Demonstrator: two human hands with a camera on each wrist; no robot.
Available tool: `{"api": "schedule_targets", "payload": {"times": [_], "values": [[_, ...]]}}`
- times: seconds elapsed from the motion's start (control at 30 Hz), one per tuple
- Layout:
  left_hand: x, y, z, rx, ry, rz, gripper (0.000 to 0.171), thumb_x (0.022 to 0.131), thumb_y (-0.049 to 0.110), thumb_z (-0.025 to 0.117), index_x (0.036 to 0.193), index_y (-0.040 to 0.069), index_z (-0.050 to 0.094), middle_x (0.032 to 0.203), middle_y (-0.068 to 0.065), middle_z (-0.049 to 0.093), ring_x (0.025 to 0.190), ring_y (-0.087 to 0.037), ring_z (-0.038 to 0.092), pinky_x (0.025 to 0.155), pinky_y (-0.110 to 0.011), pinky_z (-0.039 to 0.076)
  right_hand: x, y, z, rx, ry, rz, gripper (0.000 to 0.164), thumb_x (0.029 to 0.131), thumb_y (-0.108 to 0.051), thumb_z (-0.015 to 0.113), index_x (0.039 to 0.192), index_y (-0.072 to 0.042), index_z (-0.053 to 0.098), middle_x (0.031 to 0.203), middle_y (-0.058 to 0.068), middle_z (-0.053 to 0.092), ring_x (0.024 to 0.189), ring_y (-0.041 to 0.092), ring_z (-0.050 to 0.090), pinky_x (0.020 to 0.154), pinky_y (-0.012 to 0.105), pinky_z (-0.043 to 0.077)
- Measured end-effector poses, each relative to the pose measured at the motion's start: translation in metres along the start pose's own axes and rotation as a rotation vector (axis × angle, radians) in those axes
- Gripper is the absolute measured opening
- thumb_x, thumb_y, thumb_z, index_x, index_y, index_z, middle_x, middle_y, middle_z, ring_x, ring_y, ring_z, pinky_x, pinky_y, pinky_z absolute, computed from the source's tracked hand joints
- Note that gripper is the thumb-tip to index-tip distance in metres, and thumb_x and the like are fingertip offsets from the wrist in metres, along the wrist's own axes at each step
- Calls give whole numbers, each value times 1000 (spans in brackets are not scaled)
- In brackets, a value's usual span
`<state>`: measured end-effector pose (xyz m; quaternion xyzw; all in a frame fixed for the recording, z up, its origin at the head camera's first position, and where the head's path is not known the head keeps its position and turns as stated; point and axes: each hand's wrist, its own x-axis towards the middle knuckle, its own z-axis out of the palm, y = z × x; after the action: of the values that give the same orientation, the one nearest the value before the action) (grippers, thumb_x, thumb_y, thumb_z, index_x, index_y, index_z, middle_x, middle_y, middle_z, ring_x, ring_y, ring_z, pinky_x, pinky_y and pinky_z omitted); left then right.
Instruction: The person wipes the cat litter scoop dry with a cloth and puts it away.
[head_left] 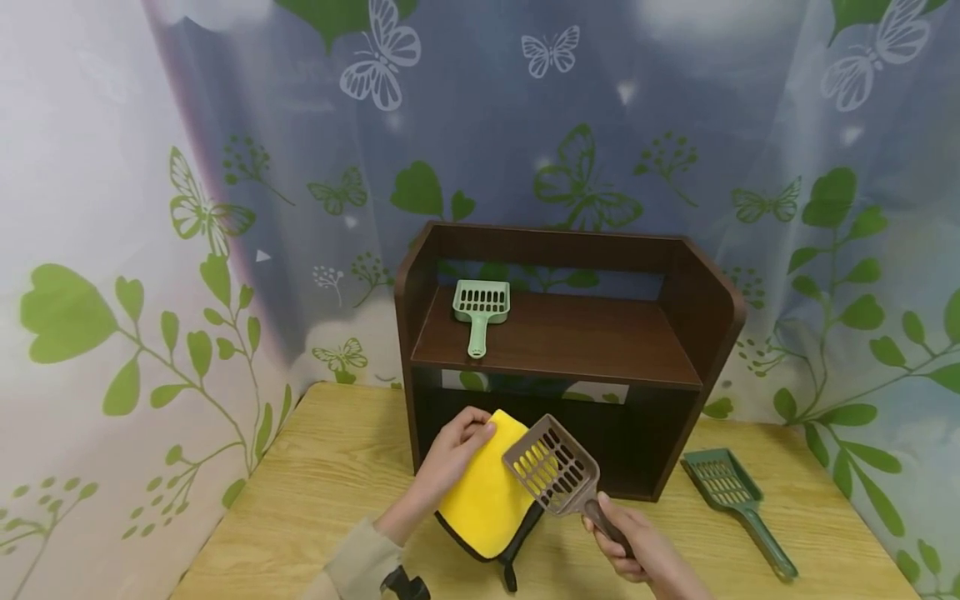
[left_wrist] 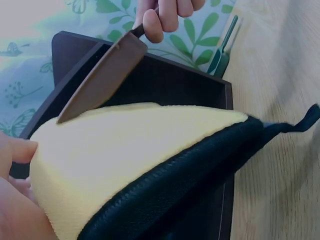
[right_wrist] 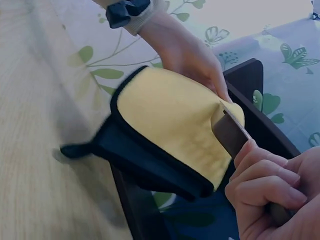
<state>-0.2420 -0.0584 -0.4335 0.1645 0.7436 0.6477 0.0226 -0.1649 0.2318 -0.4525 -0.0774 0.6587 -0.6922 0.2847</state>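
Observation:
A yellow cloth with black edging and a black hanging loop (head_left: 483, 504) hangs in front of the shelf, pinched near its upper left edge by my left hand (head_left: 450, 454). My right hand (head_left: 633, 542) grips the dark handle of a brown slotted litter scoop (head_left: 551, 467). The scoop's head is tilted and overlaps the cloth's upper right part in the head view; yellow shows through its slots. From the left wrist, the scoop's front edge (left_wrist: 62, 120) meets the yellow side of the cloth (left_wrist: 135, 155). In the right wrist view the cloth (right_wrist: 165, 107) dips in where the scoop (right_wrist: 230, 132) meets it.
A dark brown two-level shelf (head_left: 555, 337) stands on the wooden table (head_left: 300, 492) behind the hands. On its upper board lies a light green litter scoop (head_left: 480, 315). A dark green litter scoop (head_left: 738, 500) lies on the table right of the shelf. A leaf-patterned curtain (head_left: 480, 108) hangs behind.

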Motion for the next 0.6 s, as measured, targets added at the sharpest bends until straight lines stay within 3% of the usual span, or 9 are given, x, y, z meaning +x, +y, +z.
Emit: {"api": "schedule_targets", "payload": {"times": [0.4,0.6], "values": [[-8,5,-10,21,-41,81,26,107,25,54,120,4,60,103,-13,71,83,-17,60,76,-24,49,-22,-33,-10,-46,74,-9,49,110,-52,29,103,-10,53,65,-7,38,47,5,26,45,28,19],[-10,5,-8,51,-24,122,25,107,24,54,119,3,59,100,-13,71,83,-16,59,76,-24,49,-27,-59,-11,-55,38,-236,47,113,-40,23,105,-10,58,68,-8,44,48,9,27,46,40,14]]}}
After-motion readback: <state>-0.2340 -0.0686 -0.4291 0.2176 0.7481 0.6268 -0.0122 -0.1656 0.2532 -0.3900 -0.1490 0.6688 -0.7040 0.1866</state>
